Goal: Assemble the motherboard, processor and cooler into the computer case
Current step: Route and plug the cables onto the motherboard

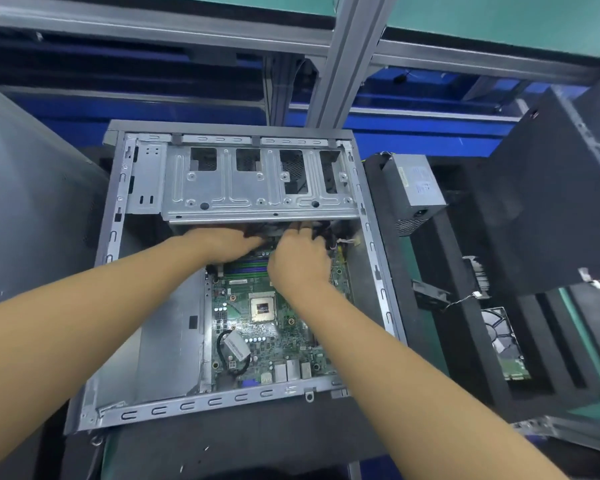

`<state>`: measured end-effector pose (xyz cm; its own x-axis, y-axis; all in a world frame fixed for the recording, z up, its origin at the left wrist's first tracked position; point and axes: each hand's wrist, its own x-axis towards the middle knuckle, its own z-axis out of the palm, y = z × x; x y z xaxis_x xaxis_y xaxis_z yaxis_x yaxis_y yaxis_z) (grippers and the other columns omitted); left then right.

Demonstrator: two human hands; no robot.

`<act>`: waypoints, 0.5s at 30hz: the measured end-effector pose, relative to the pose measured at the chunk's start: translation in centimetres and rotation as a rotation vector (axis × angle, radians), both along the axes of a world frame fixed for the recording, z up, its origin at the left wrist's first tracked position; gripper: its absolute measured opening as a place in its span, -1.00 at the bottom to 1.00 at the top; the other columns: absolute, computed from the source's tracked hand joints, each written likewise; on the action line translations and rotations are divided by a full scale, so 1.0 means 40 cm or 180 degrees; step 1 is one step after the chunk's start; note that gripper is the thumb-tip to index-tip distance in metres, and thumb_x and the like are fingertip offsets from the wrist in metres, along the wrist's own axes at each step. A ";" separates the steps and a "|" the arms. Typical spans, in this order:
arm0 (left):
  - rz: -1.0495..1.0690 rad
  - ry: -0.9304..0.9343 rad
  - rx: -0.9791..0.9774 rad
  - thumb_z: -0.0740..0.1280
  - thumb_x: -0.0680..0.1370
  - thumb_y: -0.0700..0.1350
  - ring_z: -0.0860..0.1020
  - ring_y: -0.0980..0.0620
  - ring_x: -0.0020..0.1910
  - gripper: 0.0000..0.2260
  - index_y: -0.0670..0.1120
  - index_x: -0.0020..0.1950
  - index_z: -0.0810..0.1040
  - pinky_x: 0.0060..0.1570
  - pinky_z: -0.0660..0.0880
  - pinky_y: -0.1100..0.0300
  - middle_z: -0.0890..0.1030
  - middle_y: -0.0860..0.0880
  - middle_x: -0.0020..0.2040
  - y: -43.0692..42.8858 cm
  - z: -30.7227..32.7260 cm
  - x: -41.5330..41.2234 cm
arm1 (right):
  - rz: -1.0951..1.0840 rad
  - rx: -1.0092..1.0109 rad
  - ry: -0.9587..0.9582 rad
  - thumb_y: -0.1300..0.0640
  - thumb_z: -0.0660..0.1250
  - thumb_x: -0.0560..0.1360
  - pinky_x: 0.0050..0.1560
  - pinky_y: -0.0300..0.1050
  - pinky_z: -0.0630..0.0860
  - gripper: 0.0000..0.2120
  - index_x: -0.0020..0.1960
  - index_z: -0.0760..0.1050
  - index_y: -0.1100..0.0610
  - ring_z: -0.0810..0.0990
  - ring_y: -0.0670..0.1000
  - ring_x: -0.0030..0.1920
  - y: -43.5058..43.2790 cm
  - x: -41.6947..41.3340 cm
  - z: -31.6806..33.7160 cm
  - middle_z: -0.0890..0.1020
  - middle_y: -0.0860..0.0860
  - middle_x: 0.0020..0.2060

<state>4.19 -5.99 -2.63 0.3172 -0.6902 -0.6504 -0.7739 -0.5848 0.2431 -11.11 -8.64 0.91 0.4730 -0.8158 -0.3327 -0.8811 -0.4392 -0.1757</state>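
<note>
Head view has the motherboard (pixel 267 327) already lying in the computer case (pixel 222 403), its socket (pixel 262 307) with no cooler on it yet, while the left hand (pixel 222 242) and right hand (pixel 298 263) work at its 12 o'clock edge among dark cables (pixel 321 237), fingertips hidden, so I cannot tell their grip.

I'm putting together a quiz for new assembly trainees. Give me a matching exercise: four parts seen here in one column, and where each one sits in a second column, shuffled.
Parts
1. motherboard
2. power supply
3. drive cage
4. hard drive

Places
A. in a black foam slot right of the case, nearer side
B. spans the case's far end
C. flat inside the case
D. upright in the black foam beside the case's far right corner

Pairs: 1-C, 2-D, 3-B, 4-A
</note>
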 end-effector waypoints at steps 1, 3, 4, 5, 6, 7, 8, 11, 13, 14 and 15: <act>-0.0157 -0.0039 0.0072 0.04 0.53 0.43 0.45 -0.10 0.31 -0.29 -0.01 0.51 0.32 0.29 0.38 0.03 0.39 -0.07 0.48 0.008 0.015 0.001 | -0.0049 0.0139 -0.0174 0.07 0.27 0.61 0.24 0.10 0.44 -0.51 0.44 0.31 0.31 0.42 0.29 0.33 0.010 0.000 0.001 0.32 0.27 0.44; -0.0248 -0.0144 0.0275 0.07 0.55 0.39 0.44 -0.10 0.34 -0.32 -0.03 0.50 0.34 0.32 0.39 0.01 0.41 -0.09 0.46 0.017 0.008 0.009 | -0.0052 0.0369 -0.0538 0.09 0.23 0.62 0.31 0.12 0.39 -0.56 0.41 0.33 0.31 0.42 0.31 0.33 0.026 0.002 0.002 0.29 0.29 0.45; -0.0219 -0.0172 0.0307 0.08 0.58 0.35 0.43 -0.10 0.36 -0.37 -0.03 0.50 0.35 0.34 0.38 0.02 0.41 -0.08 0.46 0.018 0.004 0.014 | -0.0039 0.0418 -0.0720 0.12 0.22 0.61 0.33 0.12 0.37 -0.59 0.38 0.35 0.31 0.40 0.30 0.34 0.028 0.002 0.000 0.32 0.28 0.43; -0.0156 -0.0155 0.0355 0.09 0.61 0.29 0.40 -0.09 0.39 -0.43 -0.01 0.51 0.34 0.37 0.35 0.02 0.39 -0.07 0.48 0.017 0.009 0.019 | -0.0019 0.0480 -0.0812 0.14 0.21 0.60 0.37 0.12 0.34 -0.61 0.37 0.36 0.31 0.34 0.28 0.38 0.027 0.001 0.000 0.33 0.27 0.41; -0.0016 -0.0122 0.0351 0.09 0.64 0.24 0.36 -0.08 0.43 -0.47 0.00 0.53 0.30 0.41 0.30 0.03 0.35 -0.06 0.51 0.014 0.006 0.025 | 0.0013 0.0548 -0.0836 0.15 0.21 0.58 0.42 0.12 0.30 -0.60 0.37 0.36 0.29 0.25 0.26 0.43 0.024 -0.002 -0.003 0.31 0.25 0.41; 0.0072 -0.0095 0.0360 0.09 0.65 0.20 0.31 -0.07 0.48 -0.49 0.00 0.55 0.25 0.45 0.25 0.03 0.30 -0.05 0.54 0.015 0.010 0.025 | 0.0041 0.0630 -0.0822 0.15 0.22 0.57 0.46 0.12 0.24 -0.58 0.39 0.34 0.28 0.16 0.25 0.47 0.020 -0.005 -0.007 0.27 0.24 0.44; 0.0102 -0.0078 0.0368 0.08 0.66 0.18 0.25 -0.06 0.51 -0.49 0.00 0.57 0.21 0.48 0.20 0.03 0.24 -0.05 0.57 0.016 0.012 0.025 | 0.0056 0.0740 -0.0796 0.15 0.23 0.56 0.50 0.12 0.19 -0.56 0.40 0.32 0.26 0.09 0.24 0.50 0.016 -0.007 -0.012 0.21 0.22 0.47; 0.0054 -0.0239 0.0382 -0.01 0.69 0.17 0.22 -0.07 0.53 -0.50 -0.01 0.58 0.21 0.50 0.16 0.02 0.21 -0.03 0.58 0.020 0.009 0.024 | -0.0064 0.0957 -0.0604 0.10 0.25 0.59 0.55 0.11 0.11 -0.59 0.38 0.34 0.25 0.02 0.22 0.55 -0.016 -0.009 -0.023 0.11 0.21 0.54; 0.0128 -0.0357 0.0537 -0.07 0.70 0.13 0.24 -0.08 0.52 -0.52 -0.03 0.57 0.24 0.48 0.18 0.03 0.25 -0.04 0.56 0.019 0.015 0.018 | -0.0144 0.0929 -0.0216 0.04 0.21 0.64 0.52 0.06 0.22 -0.60 0.34 0.42 0.30 0.22 0.24 0.50 -0.056 -0.004 -0.019 0.31 0.28 0.45; 0.0201 -0.0368 0.0606 -0.07 0.71 0.10 0.27 -0.08 0.50 -0.53 -0.05 0.55 0.26 0.45 0.19 0.04 0.28 -0.05 0.55 0.017 0.017 0.018 | -0.0162 0.0906 -0.0074 0.03 0.16 0.66 0.45 0.03 0.33 -0.60 0.29 0.47 0.34 0.38 0.25 0.40 -0.076 -0.001 -0.017 0.45 0.29 0.34; 0.0255 -0.0406 0.0614 -0.05 0.71 0.05 0.31 -0.10 0.47 -0.55 -0.09 0.53 0.31 0.42 0.23 0.03 0.32 -0.08 0.52 0.018 0.019 0.017 | -0.0166 0.0880 -0.0006 0.02 0.12 0.68 0.34 0.00 0.42 -0.58 0.25 0.50 0.35 0.50 0.25 0.29 -0.091 0.003 -0.017 0.55 0.28 0.23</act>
<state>4.86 -5.28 -1.88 0.4539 -0.5264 -0.7190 -0.7405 -0.6716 0.0242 -10.98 -12.27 0.24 0.4336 -0.7176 -0.5451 -0.9008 -0.3284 -0.2842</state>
